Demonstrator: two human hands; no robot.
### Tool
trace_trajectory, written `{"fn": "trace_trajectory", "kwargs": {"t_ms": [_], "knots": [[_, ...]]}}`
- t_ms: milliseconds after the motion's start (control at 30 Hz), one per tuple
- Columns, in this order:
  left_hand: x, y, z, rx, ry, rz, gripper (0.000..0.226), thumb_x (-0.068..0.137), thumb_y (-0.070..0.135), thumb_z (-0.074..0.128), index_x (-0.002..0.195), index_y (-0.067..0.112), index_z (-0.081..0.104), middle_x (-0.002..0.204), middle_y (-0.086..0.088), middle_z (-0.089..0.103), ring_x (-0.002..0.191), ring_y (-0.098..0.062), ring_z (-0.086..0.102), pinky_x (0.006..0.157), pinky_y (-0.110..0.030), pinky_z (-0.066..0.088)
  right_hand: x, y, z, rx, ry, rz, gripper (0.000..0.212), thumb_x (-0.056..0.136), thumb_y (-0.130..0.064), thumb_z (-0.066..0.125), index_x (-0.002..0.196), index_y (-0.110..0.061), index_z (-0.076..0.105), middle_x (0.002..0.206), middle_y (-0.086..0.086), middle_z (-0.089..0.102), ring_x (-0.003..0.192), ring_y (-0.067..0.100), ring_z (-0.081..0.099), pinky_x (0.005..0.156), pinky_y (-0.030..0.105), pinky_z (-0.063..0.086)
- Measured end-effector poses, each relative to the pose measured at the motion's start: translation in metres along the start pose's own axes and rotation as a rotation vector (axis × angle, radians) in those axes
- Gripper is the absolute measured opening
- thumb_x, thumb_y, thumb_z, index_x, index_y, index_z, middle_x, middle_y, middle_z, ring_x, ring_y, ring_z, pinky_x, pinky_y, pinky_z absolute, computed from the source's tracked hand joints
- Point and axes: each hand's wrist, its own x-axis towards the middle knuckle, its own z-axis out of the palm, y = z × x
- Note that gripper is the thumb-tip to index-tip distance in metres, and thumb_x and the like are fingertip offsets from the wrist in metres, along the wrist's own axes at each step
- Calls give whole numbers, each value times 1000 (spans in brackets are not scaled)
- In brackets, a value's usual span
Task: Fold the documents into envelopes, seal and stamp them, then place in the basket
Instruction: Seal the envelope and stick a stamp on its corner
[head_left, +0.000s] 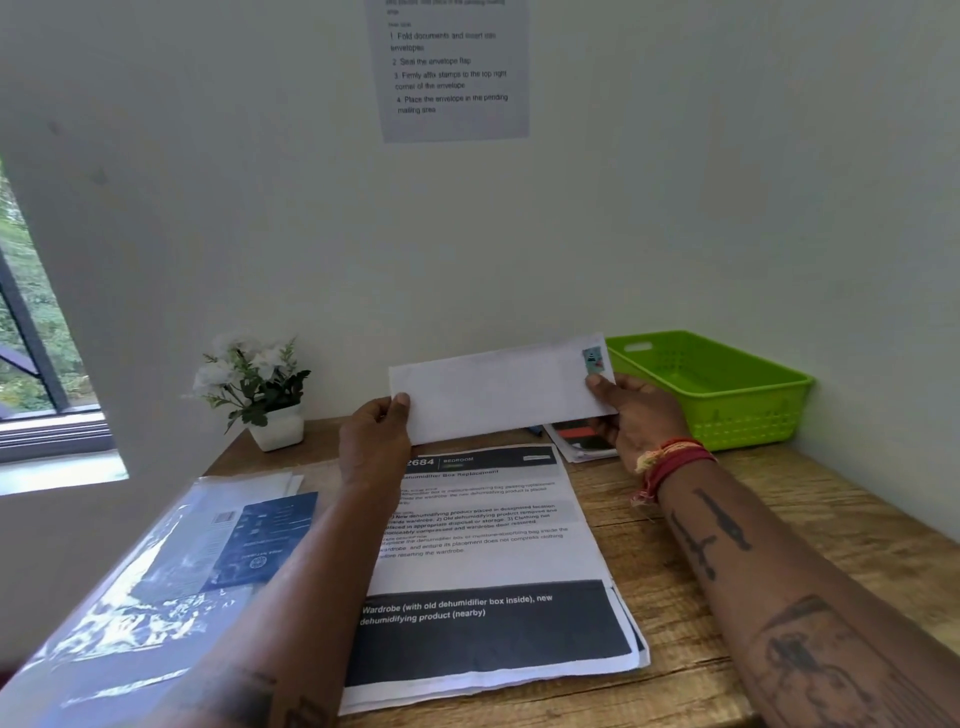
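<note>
I hold a white envelope up in front of me above the desk, face towards me. My left hand pinches its left end and my right hand grips its right end. A small blue-green stamp sits on its top right corner, just above my right thumb. A stack of printed documents lies flat on the wooden desk under my arms. The green plastic basket stands at the back right of the desk, against the wall, to the right of the envelope.
A clear plastic pack with a dark blue label lies on the desk's left side. A white pot of artificial flowers stands at the back left. Small sheets with red and black marks lie behind the documents. An instruction sheet hangs on the wall.
</note>
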Motion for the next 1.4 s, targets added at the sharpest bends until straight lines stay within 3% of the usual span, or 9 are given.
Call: {"fn": "trace_trajectory", "kwargs": {"t_ms": [233, 367, 533, 700, 767, 933, 1067, 1267, 1400], "knots": [[0, 12, 3, -191, -74, -84, 15, 92, 29, 74, 102, 19, 76, 96, -9, 76, 71, -24, 62, 63, -36, 54, -22, -15, 10, 327, 19, 20, 10, 90, -13, 72, 99, -13, 68, 95, 6, 75, 89, 21, 71, 74, 38, 60], [-9, 22, 11, -326, -98, -238, 23, 93, 16, 72, 112, 3, 71, 95, -12, 74, 80, -26, 62, 67, -34, 53, -43, -19, 16, 434, -10, 84, 13, 92, -15, 70, 104, -13, 66, 106, 13, 73, 102, 31, 69, 80, 42, 59], [-62, 44, 50, -477, -231, -477, 4, 100, 2, 57, 102, 1, 60, 99, -14, 68, 80, -26, 65, 59, -39, 56, -74, -20, 24, 1, -121, 204, 22, 92, -20, 72, 108, -6, 65, 95, 17, 72, 72, 28, 72, 52, 32, 58], [-105, 59, 95, -418, -307, -499, 6, 100, 8, 59, 106, 6, 60, 94, -13, 67, 78, -24, 64, 67, -36, 59, -75, -58, 8, -171, 12, 118, 15, 92, -8, 70, 91, 3, 61, 71, 20, 66, 49, 28, 63, 48, 38, 59], [-115, 66, 108, -353, -360, -501, 12, 100, 16, 61, 108, 7, 60, 87, -11, 68, 67, -20, 62, 58, -29, 55, -68, -83, -11, -245, 47, 85, 17, 90, -8, 72, 92, 4, 60, 69, 18, 64, 41, 23, 57, 37, 28, 52], [-145, 85, 142, -478, -505, -591, 8, 101, 3, 57, 106, -3, 57, 80, -16, 66, 55, -17, 65, 41, -22, 53, -60, -118, -54, -301, 93, 116, 26, 93, -24, 72, 89, 1, 65, 52, 7, 65, 38, 13, 56, 38, 20, 46], [-164, 86, 177, -599, -499, -602, 5, 96, -9, 58, 101, -9, 58, 89, -21, 65, 70, -27, 69, 48, -28, 59, -69, -121, -76, -270, 71, 158, 37, 94, -40, 68, 94, -3, 66, 73, 13, 70, 48, 20, 57, 43, 23, 48], [-183, 85, 216, -488, -509, -497, 14, 99, 11, 64, 100, -3, 63, 83, -16, 68, 67, -21, 68, 61, -27, 61, -57, -120, -111, -274, 147, 104, 11, 93, 0, 66, 85, 6, 61, 45, 8, 58, 32, 11, 53, 34, 20, 46], [-179, 76, 221, -335, -479, -405, 24, 104, 23, 57, 96, 1, 61, 80, -15, 68, 61, -18, 62, 61, -27, 54, -28, -128, -128, -265, 262, 62, 6, 94, 4, 63, 91, 8, 60, 57, 16, 62, 32, 13, 58, 33, 22, 48]]}}
